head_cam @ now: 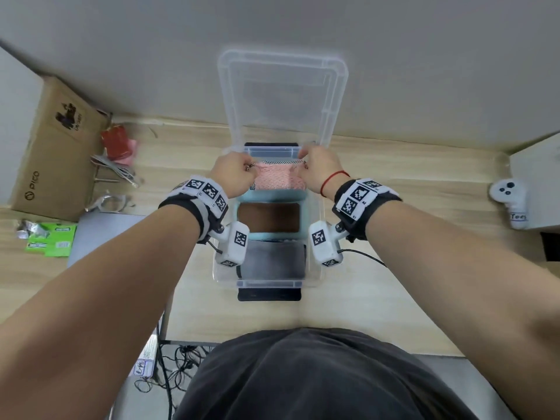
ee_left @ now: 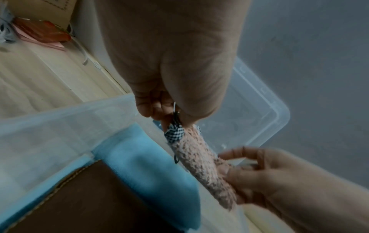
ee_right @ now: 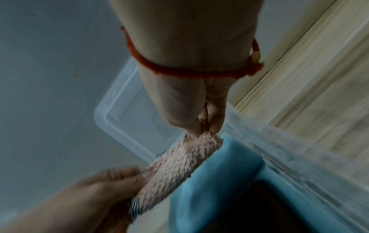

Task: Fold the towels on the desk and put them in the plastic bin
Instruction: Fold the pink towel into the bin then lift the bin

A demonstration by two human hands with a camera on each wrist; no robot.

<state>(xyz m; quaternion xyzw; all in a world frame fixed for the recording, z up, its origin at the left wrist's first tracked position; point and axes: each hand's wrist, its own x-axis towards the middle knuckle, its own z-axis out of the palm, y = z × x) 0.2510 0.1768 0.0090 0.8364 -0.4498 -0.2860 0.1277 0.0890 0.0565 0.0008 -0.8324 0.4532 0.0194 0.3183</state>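
Where the pale wooden counter [head_cam: 378, 298] carries the clear rectangular plastic bin [head_cam: 315, 237], blue and brown folded towels lie inside. Left hand [head_cam: 233, 174] and right hand [head_cam: 318, 169] pinch, with curled fingers [ee_right: 215, 124], opposite ends of the folded pink fleecy towel [head_cam: 277, 180] over the bin's far end. Soft, light cloth: best held by its ends.

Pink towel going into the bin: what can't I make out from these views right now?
- Head view: the pink towel ends are covered by the left hand and right hand.
- Head view: the plastic bin floor, hidden under the blue towel and darker towels.
- Right wrist view: motion blur smears the towel's fold.
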